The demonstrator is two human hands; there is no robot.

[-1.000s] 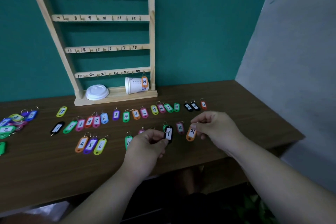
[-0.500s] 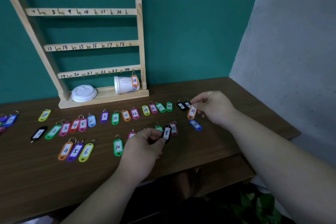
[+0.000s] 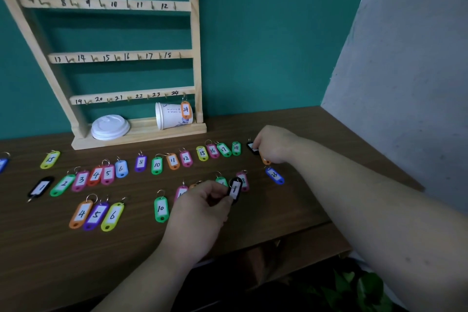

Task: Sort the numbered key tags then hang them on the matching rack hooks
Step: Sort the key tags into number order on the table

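Head view: right hand, pinching an orange tag, could knock the neighbouring black tag askew; left hand pinches the black tag marked 1.

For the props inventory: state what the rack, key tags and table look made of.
Rack: pale bare-looking wood, matte, grain visible. Key tags: coloured plastic, slightly glossy, with white paper-like inserts. Table: dark wood-grain top, satin; solid wood or laminate, cannot tell.

A brown table is carrying rows of coloured key tags mid-frame. A wooden rack is standing upper left.
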